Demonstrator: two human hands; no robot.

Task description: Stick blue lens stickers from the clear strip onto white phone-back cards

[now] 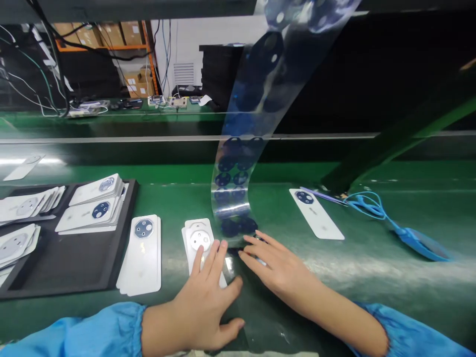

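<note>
My left hand lies flat with fingers stretched out on a small stack of white phone back covers whose round camera opening shows. My right hand rests beside it, fingers extended and together at the lower end of a clear film strip that hangs down from above and carries several dark blue round camera rings. Its fingertips touch the strip's end near the last dark rings. Whether they pinch anything is hidden.
A stack of white covers with blue rings fitted lies left of my hands. A black tray holds more stacks. One finished cover lies to the right, near a blue wrist-strap cord. The green bench has a raised back rail.
</note>
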